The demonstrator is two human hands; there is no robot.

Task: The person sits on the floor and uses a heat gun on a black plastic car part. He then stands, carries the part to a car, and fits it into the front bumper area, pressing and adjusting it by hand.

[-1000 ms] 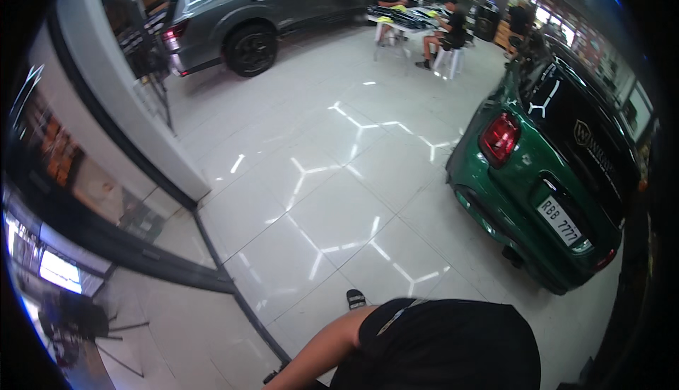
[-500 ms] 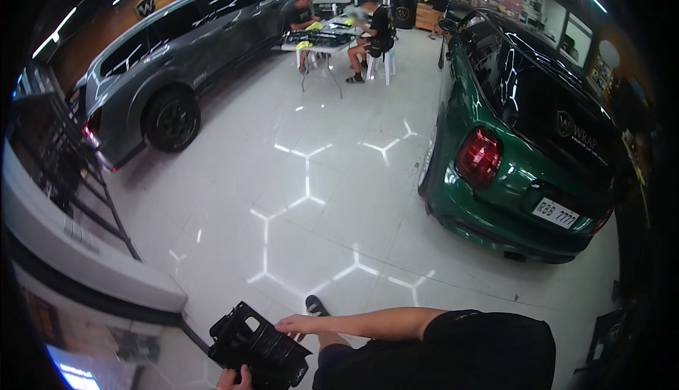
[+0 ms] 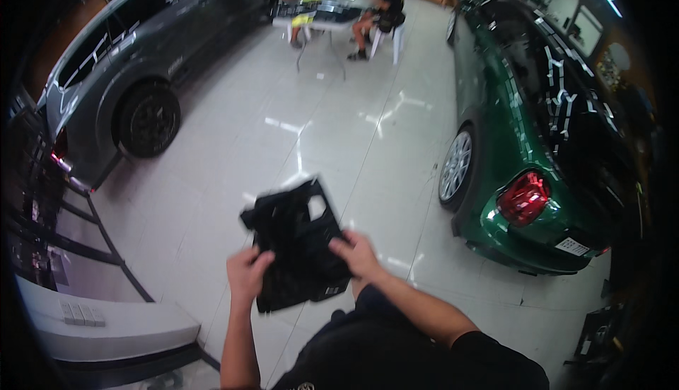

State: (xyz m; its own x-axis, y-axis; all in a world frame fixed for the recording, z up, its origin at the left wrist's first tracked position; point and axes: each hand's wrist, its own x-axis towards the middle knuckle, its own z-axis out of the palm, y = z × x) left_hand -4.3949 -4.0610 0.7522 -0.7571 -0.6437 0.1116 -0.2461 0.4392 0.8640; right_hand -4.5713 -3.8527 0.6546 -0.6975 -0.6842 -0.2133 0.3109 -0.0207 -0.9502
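Held out in front of my body is a black moulded plastic panel (image 3: pixel 297 248), somewhat blurred, with a squarish opening near its far right corner and a small pale label at its near edge. My left hand (image 3: pixel 245 274) is closed on its left edge, thumb on top. On the opposite edge, my right hand (image 3: pixel 359 254) grips it the same way, thumb pressed onto the upper face. The fingers underneath are hidden by the panel, which is tilted over the tiled floor. Its exact kind cannot be told.
A green car (image 3: pixel 495 149) stands on the right, a grey vehicle (image 3: pixel 106 100) on the left. Ahead, two seated people work at a white folding table (image 3: pixel 332 27) bearing dark parts and yellow cloths. A white ledge (image 3: pixel 127 330) lies at lower left beside a dark metal frame (image 3: pixel 99 252).
The panel has come from the lower left up to the middle, before my body. My right hand now grips its right edge. The view has shifted forward, nearer the table.
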